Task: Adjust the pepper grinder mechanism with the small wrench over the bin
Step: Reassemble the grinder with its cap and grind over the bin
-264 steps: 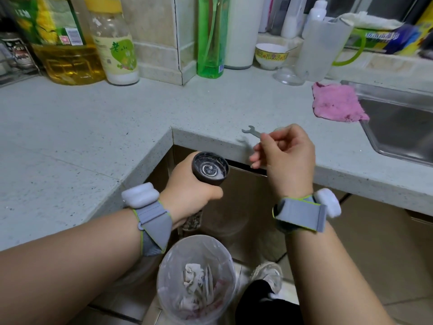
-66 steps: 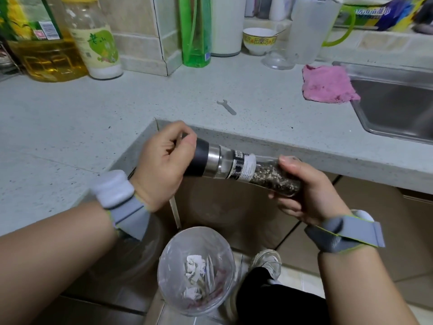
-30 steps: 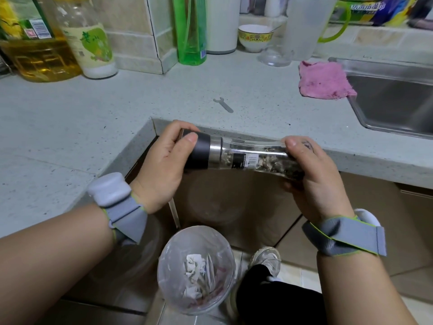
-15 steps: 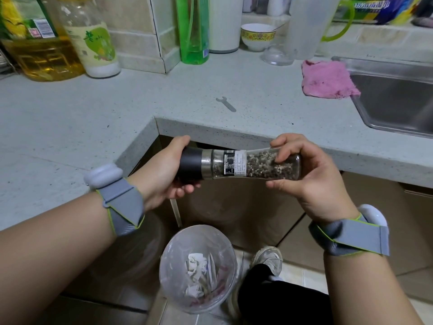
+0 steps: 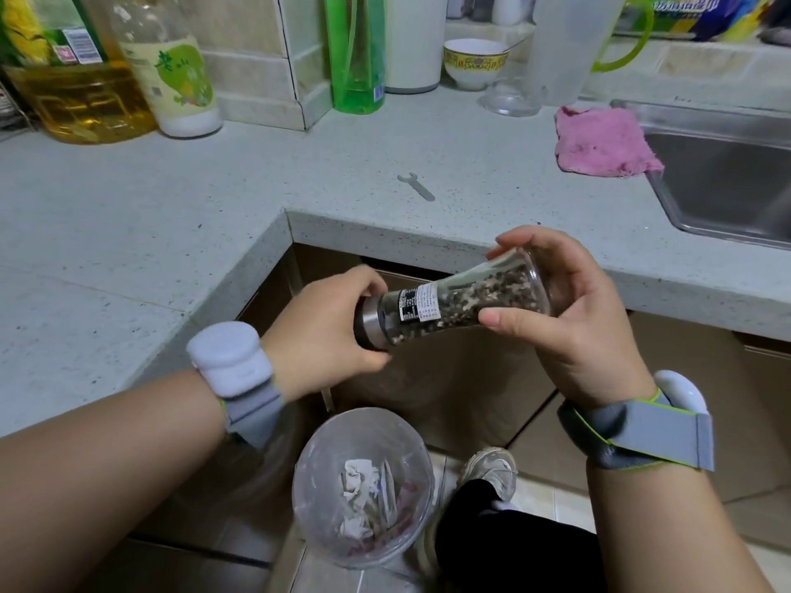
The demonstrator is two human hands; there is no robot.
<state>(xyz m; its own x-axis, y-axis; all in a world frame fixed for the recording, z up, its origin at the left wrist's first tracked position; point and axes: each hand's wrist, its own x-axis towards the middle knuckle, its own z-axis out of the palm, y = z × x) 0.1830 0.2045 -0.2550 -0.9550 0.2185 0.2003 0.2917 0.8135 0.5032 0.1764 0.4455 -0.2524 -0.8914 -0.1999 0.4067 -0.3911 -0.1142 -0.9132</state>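
A speckled grey counter (image 5: 150, 216) is seen. An oil jug (image 5: 72, 79) and a pale bottle (image 5: 171, 70) are stood at its back left, a green bottle (image 5: 355, 53) and white canister (image 5: 413, 40) further right. A small bowl (image 5: 473, 62) and clear pitcher (image 5: 569, 44) are placed behind a pink cloth (image 5: 599, 143), just beside the steel sink (image 5: 727, 181).

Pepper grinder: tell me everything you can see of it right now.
The pepper grinder is a clear glass-looking jar, well filled with mixed dark and pale peppercorns, with a black-and-white label, a silvery metal collar and a dark grinding head. It is held almost level, base tilted up to the right, above the bin on the floor. The left hand wraps the grinding head, hiding the mechanism; the right hand grips the flared base. The small wrench lies apart on the counter, untouched.
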